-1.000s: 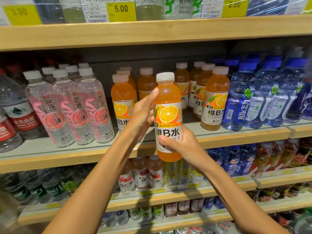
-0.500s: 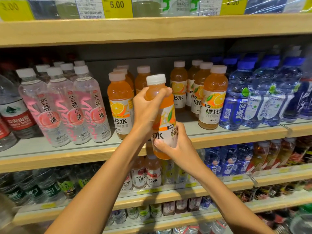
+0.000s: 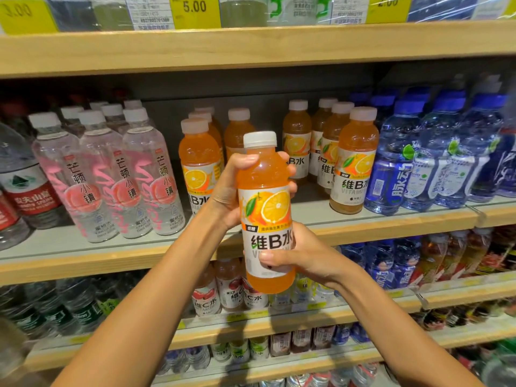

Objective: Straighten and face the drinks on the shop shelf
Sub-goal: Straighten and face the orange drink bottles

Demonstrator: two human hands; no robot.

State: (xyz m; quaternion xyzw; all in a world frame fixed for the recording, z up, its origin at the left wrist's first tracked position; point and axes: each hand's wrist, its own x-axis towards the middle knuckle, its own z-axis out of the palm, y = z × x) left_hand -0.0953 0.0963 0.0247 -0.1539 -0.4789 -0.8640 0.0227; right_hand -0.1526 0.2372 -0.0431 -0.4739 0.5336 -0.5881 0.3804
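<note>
1. An orange vitamin B drink bottle (image 3: 266,219) with a white cap is held upright in the air in front of the middle shelf (image 3: 139,258), off its surface, with its orange-slice label facing the camera.
2. The left hand (image 3: 231,188) wraps the bottle's upper body just below the cap, thumb in front and fingertips showing round the far side; its grip is pressed closed around the bottle.
3. The right hand (image 3: 301,255) holds the lower part of the label from the right, thumb laid across the front; its grip is also closed on the bottle.
4. Behind the held bottle, more orange vitamin B bottles (image 3: 354,160) stand in rows on the middle shelf, with an open gap in the front row directly behind the hands.
5. To the left of them stand clear peach water bottles (image 3: 103,177) with pink labels, and further left, water bottles with red labels (image 3: 28,191).
6. To the right stand blue-capped drink bottles (image 3: 396,163).
7. On the shelf below, vitamin C drink bottles (image 3: 231,291) show beneath the held bottle.
8. Above, yellow price tags (image 3: 194,8) line the top shelf; one reads 5.00.
</note>
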